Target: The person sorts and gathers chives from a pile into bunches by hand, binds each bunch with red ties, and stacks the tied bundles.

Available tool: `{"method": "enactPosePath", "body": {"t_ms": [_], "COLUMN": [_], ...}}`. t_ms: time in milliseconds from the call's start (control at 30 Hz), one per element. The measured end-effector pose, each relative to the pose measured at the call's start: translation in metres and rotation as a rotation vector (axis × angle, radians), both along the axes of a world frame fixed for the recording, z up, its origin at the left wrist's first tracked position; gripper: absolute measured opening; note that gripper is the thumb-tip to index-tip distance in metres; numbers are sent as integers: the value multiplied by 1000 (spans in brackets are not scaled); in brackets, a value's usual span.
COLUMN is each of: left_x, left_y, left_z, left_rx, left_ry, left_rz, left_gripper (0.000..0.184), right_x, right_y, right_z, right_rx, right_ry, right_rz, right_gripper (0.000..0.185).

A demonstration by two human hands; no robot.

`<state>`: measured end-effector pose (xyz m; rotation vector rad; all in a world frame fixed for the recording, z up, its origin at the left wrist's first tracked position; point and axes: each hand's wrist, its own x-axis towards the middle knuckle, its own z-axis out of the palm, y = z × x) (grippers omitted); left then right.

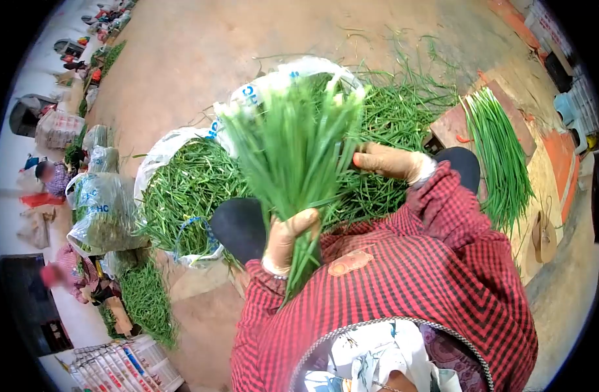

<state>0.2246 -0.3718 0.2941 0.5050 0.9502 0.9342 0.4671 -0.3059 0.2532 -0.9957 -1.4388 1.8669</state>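
Note:
My left hand (pixel 290 236), in a tan glove, is wrapped round the lower part of a bunch of garlic chives (pixel 293 153). The bunch fans out upward, its pale cut ends at the top and its leaf tips hanging below the fist; its upper part is slightly blurred. My right hand (pixel 387 162), also gloved and with an orange fingertip, is stretched out beside the bunch's right edge. Its fingers point left; whether they touch the stalks I cannot tell. Behind the bunch, loose chives (pixel 397 111) lie heaped between my knees.
An open white plastic bag (pixel 162 153) of chive pieces stands at my left knee. A neat pile of long chives (pixel 498 153) rests on a board (pixel 451 127) at right, with sandals (pixel 544 236) nearby. Filled bags (pixel 103 209) and two other people (pixel 77 268) are along the left.

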Motion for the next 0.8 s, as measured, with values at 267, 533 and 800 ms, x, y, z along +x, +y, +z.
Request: {"method": "enactPosePath", "body": {"t_ms": [267,533,800], "left_x": [61,23,-40], "left_y": [28,57,92], "left_z": [-10,-17,-42], "left_rx": [-204,454,531], "left_ry": [-115,368,272], "left_rz": [-617,-764,88], "left_gripper": [33,46,67], "right_x": [-14,33,47], "right_y": [-1,3,-12], "right_z": [12,46,49], "right_rx": [-453,-202,-307], "right_ry": [933,303,344], "right_rz": [54,-283,-140], "right_gripper": [66,49,51]}}
